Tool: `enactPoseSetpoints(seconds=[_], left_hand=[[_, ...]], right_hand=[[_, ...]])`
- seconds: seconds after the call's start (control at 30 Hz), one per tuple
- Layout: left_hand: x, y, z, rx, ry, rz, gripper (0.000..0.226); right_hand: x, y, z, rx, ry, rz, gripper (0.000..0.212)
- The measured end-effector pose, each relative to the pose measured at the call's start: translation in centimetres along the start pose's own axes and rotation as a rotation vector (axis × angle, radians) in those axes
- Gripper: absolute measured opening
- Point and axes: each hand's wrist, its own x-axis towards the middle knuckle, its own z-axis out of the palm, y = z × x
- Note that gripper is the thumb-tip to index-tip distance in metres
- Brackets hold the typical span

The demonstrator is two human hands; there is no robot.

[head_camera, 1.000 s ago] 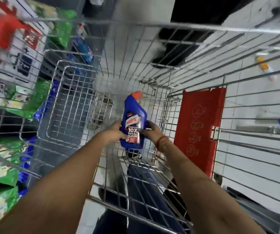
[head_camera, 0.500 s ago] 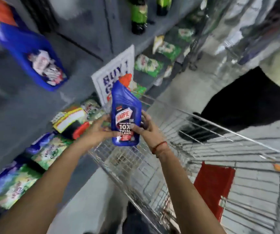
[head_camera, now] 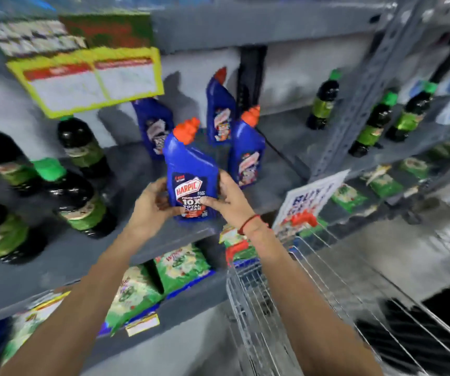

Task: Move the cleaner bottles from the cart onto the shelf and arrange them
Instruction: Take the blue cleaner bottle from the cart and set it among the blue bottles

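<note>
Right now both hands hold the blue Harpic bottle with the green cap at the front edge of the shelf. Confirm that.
Not quite: the cap is orange, not green. The head view shows both the left hand and right hand holding the blue Harpic bottle at the front edge of the shelf.

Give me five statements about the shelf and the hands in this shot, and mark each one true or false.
1. Both hands hold the blue Harpic bottle: the left hand on one side, the right hand on the other. True.
2. The held bottle has a green cap. False: its cap is orange.
3. Three more blue bottles already stand on the grey shelf behind it. True.
4. The dark bottles with green caps stand only to the right of the blue ones. False: they stand on both sides.
5. The right wrist is bare. False: it wears a red thread.
</note>
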Motion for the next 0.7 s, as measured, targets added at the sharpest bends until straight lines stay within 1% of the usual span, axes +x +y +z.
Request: enactPoseSetpoints(seconds=[0.1,0.2,0.33,0.4,0.5,0.6,0.67,0.7], left_hand=[[0.9,-0.8,-1.7,-0.02,0.094,0.0,0.068],[1.5,-1.2,-2.6,-0.034,0.152,-0.04,0.065],[2.0,-2.1,-2.6,0.054,0.233,-0.042,0.058],[2.3,-2.4,-2.5,0.089,0.262,-0.043,0.058],[2.7,-2.9,-2.5,0.15,0.249,-0.027,0.06],[2.6,-3.5,-2.7,0.184,0.248,-0.027,0.057],[2.2,-4.2,-2.7,0.157,0.253,-0.063,0.053],[1.8,-4.7,-2.7,0.15,0.259,-0.086,0.052]], right_hand=[[3.3,0.2,1.7,-0.09,-0.076,0.0,0.067],[6.1,1.0,2.6,-0.195,-0.11,0.014,0.069],[8.4,2.2,3.1,-0.325,-0.142,0.045,0.073],[8.9,2.8,3.1,-0.34,-0.139,0.061,0.069],[9.1,2.8,2.7,-0.334,-0.15,0.063,0.065],[8.8,2.5,2.4,-0.314,-0.179,0.065,0.064],[7.8,2.6,2.2,-0.285,-0.14,0.073,0.062],[7.0,2.8,2.0,-0.297,-0.073,0.054,0.056]])
